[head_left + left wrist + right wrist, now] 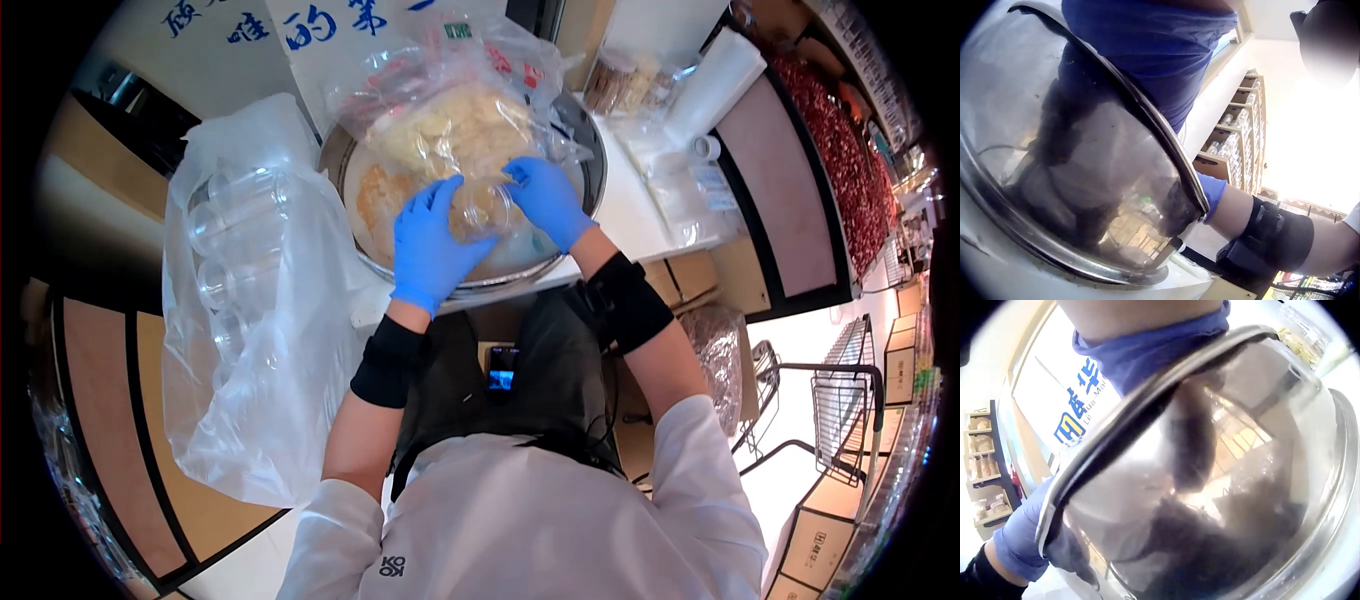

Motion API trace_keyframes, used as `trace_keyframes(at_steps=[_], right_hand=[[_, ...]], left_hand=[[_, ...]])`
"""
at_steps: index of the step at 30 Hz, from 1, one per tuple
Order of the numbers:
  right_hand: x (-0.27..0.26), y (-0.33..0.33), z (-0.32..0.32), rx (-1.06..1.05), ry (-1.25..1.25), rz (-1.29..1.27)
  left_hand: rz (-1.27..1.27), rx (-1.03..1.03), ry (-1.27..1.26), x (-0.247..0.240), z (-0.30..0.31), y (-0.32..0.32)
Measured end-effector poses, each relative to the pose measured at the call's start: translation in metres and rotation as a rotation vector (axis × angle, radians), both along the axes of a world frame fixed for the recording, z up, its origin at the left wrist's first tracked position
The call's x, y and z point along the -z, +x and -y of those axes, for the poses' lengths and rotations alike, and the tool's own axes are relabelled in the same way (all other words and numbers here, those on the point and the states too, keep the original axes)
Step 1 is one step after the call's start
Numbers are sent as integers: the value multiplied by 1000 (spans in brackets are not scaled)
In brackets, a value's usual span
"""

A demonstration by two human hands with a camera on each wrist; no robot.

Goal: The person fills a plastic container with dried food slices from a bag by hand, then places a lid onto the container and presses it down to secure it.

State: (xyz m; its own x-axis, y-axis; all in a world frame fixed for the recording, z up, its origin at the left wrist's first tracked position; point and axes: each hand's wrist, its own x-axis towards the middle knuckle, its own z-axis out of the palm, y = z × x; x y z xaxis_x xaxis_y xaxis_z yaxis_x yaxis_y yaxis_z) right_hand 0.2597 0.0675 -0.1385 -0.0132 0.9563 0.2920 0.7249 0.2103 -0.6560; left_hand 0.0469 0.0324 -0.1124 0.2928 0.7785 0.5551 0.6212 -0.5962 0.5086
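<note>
In the head view, both hands wear blue gloves over a round steel basin (352,232). My left hand (435,245) curls its fingers and thumb around the left and near sides of a clear round container (482,210). At the container's far right edge, my right hand (548,203) pinches with bent fingers. Behind it lies an open-looking plastic bag of pale yellow pieces (460,125); an orange-brown mass (382,198) is at the left inside the basin. The wrist views show the basin's shiny wall (1097,162) (1210,506), which hides the fingertips.
A large translucent bag of clear containers (245,270) stands left of the basin. Jars (612,85), a white roll (715,85) and flat plastic packs (690,200) are on the white counter to the right. A phone (503,368) is below, between the legs.
</note>
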Motion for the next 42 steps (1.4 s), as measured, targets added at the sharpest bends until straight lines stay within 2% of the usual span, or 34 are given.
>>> trace_keyframes(at_steps=[7, 12, 16, 20, 26, 28, 32, 34, 37, 39, 40, 42], right_hand=[[-51, 26, 23, -40, -129, -225], [-100, 4, 46, -67, -268, -426], [-83, -11, 42, -221, -165, -307], [-62, -19, 33, -272, -216, -210], [-76, -19, 46, -314, -335, -164], [-81, -16, 46, -369, -424, -41], [-58, -10, 46, -316, -292, -192], [-56, -13, 53, -237, -165, -350], [-53, -20, 58, -124, -72, -286], [-43, -22, 57, -129, -29, -287], [-39, -22, 57, -130, 7, -293], [-37, -24, 57, -153, 55, -264]], left_hand=[[-6, -1, -29, 3, -1, -1], [-24, 8, -142, -2, 0, -2], [-23, 17, -100, 2, 0, -2], [-32, 16, -97, 2, -1, -1], [-52, 49, -162, 1, 1, -3], [-61, 72, -193, 0, 1, -3], [-4, 67, -313, 7, -3, -7], [26, 75, -342, 14, -9, -9], [19, 71, -290, 13, -12, -11], [-214, -81, -418, 3, -7, -8], [-208, -84, -412, 6, -10, -9], [-39, 113, -442, 12, -16, -13]])
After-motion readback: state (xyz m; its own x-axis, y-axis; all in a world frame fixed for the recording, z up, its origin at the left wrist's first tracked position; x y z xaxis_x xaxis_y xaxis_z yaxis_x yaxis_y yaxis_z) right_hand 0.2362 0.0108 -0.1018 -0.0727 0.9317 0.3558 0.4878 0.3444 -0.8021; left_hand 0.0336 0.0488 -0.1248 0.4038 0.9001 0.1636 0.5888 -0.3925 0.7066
